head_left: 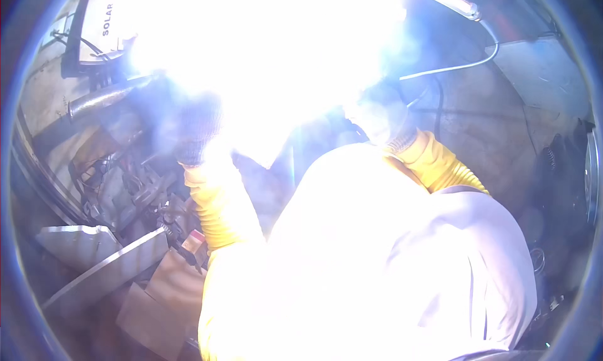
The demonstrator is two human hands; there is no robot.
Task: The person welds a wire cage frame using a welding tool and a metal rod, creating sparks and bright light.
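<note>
A glaring white light point(270, 53) floods the upper middle of the head view and hides whatever lies under it. My left hand point(200, 119), in a dark knitted glove, reaches up to its left edge. My right hand point(380, 113), in a pale glove, is at its lower right edge. Glare covers the fingers of both hands, so what they hold or touch does not show. Yellow ribbed sleeves point(217, 204) cover both forearms. A pale pointed corner point(267, 157) juts down out of the glare between my hands.
At the upper left are a white box-shaped unit point(103, 22) and a metal pipe point(110, 98). Metal scrap point(135, 194), angled metal plates point(107, 260) and brown cardboard point(169, 292) lie at the left. A tube lamp point(455, 2) with a pale cable point(465, 64) is at the upper right.
</note>
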